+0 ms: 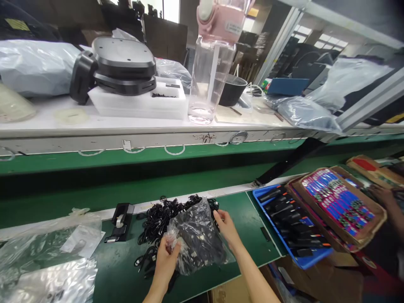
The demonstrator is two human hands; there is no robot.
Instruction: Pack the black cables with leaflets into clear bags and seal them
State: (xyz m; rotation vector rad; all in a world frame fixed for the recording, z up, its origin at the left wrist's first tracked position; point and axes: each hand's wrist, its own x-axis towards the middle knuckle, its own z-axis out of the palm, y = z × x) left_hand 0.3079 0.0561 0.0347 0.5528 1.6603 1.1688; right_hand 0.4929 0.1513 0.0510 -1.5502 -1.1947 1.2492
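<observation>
A clear plastic bag (197,237) full of small black parts lies on the green work mat (249,227). My left hand (166,261) pinches the bag's near left corner, fingers closed on the plastic. My right hand (227,229) grips the bag's far right edge with curled fingers. Behind the bag sits a loose pile of black cables (158,219), partly covered by it.
A black tape dispenser (120,221) and crumpled clear bags (47,256) lie left. A blue tray (303,256) of black parts and a cardboard box of blue items (341,206) sit right, near another person's hand (383,195). A water bottle (213,63) stands on the shelf above.
</observation>
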